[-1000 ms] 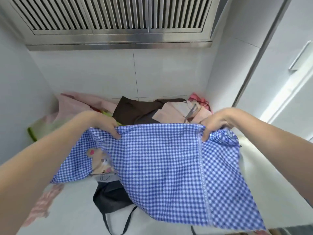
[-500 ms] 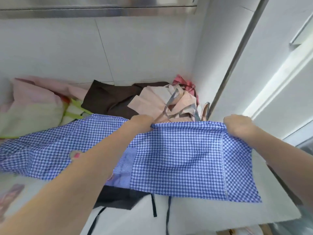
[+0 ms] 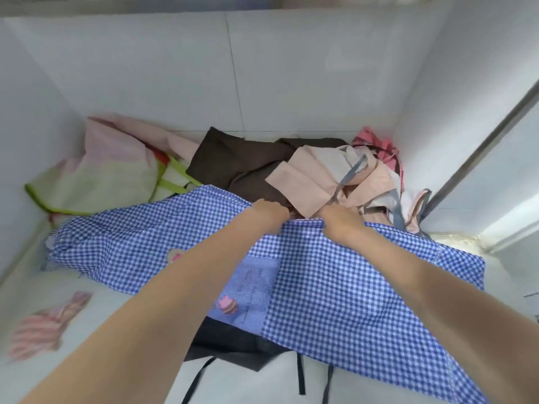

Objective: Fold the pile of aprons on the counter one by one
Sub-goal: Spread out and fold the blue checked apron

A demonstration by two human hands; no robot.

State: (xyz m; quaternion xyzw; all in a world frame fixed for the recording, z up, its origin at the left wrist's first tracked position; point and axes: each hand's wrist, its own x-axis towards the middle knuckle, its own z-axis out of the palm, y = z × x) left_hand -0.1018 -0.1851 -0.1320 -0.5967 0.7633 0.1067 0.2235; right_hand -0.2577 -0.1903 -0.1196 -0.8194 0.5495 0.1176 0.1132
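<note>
So from the head cam, the blue gingham apron is spread across the middle of the frame on the white worktop, long axis running from the left edge over to the lower right, with its far hem up against the heap of unfolded aprons in the upper centre. Both my hands are at that far hem, almost touching each other near the centre of the frame: left hand just left of the middle, right hand just right of it. Fingers on both look curled down onto the hem, pinching the cloth I think, though the tips are tucked behind the knuckles so I can't swear to the exact grip. What matters for the next bit, I reckon: the whole apron lies toward me from my fingers, so pulling that hem toward the bottom of the frame would lay it over itself. There's a black apron poking out from under it at lower centre, straps trailing down, which could get dragged along. A striped pink thing sits lower left, too blurry to say more.
</note>
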